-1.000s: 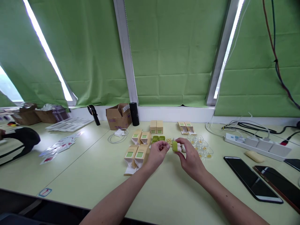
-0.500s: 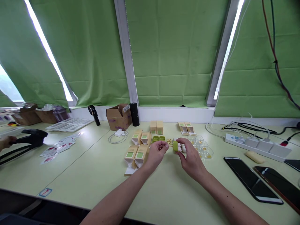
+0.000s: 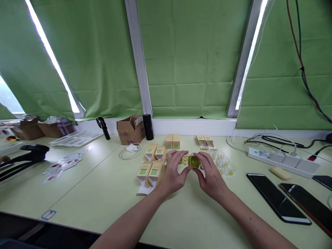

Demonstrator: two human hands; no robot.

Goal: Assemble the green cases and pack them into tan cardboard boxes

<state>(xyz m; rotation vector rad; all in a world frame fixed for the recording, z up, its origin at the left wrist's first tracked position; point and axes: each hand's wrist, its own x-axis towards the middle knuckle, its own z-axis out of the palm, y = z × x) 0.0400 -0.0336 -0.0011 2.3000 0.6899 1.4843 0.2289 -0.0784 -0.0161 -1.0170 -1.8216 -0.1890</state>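
Observation:
A small green square container (image 3: 194, 161) is pinched between the thumb and fingers of my right hand (image 3: 211, 176), its hollow side facing me. My left hand (image 3: 175, 173) is at its left, fingers and thumb spread apart, the thumb tip close to the container's edge; whether it touches I cannot tell. Behind the gap between my hands lie small yellow pieces (image 3: 185, 158), partly covered. Another green container (image 3: 181, 161) shows a little behind my left fingers. Several clear cups with yellow spots (image 3: 225, 163) stand right of my right hand.
Open kraft boxes with green labels (image 3: 153, 172) stand left of my left hand; closed ones (image 3: 172, 141) are farther back. Two phones (image 3: 277, 199) and a power strip (image 3: 282, 160) lie right. A carton (image 3: 131, 129) and black cylinder (image 3: 148, 127) stand behind. Another person's hand (image 3: 4, 159) holds a black tool.
The green container has turned so its hollow faces me. My left hand has gone from a pinch to spread fingers and come nearer the container. The other person's black tool has shifted slightly left.

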